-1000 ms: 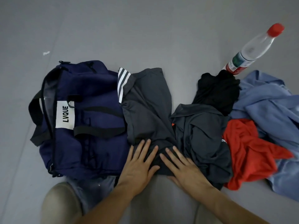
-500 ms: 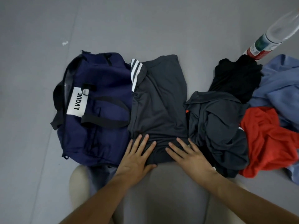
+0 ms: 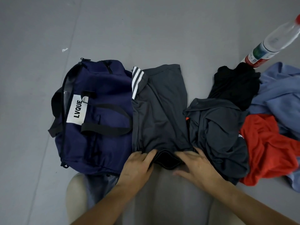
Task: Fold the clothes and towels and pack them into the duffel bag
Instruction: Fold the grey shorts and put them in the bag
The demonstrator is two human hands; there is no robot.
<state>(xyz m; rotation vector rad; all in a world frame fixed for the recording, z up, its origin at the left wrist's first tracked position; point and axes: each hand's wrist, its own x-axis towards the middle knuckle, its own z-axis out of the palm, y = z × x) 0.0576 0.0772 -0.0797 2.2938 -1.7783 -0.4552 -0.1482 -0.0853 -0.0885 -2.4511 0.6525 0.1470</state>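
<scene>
Lying flat on the grey floor (image 3: pixel 146 30), the dark grey garment (image 3: pixel 160 114) sits in the middle of the view, white stripes (image 3: pixel 136 83) at its far left corner.

- Left edge: overlaps the side of the navy duffel bag (image 3: pixel 103 143). The bag lies on its side, black handles across it, white "LVQUE" label (image 3: pixel 77 109) facing up.
- Right edge: touches a crumpled second dark grey garment (image 3: pixel 217 132).
- Far edge: bare floor beyond, open room there.
- Near edge: raised off the floor between the hands, a dark opening showing under it. Bare floor on the near side, between the forearms.

Left hand (image 3: pixel 138 168): palm down at the near left corner, fingers curled over the hem, thumb at the lip of the opening; it holds the cloth. 
Right hand (image 3: pixel 196 168): palm down at the near right corner, thumb stretched out toward the left hand. Fingers blurred; cannot tell whether they pinch the hem or only rest on it. 
Both forearms enter from the bottom edge and converge on the hem.

Pile on the right: black garment (image 3: pixel 235 85) far, red garment (image 3: pixel 266 148) near, blue garment (image 3: pixel 282 91) at the frame edge. A clear plastic bottle (image 3: pixel 272 43) stands just behind the black garment. A bare knee (image 3: pixel 76 192) shows near the bag's near end.
</scene>
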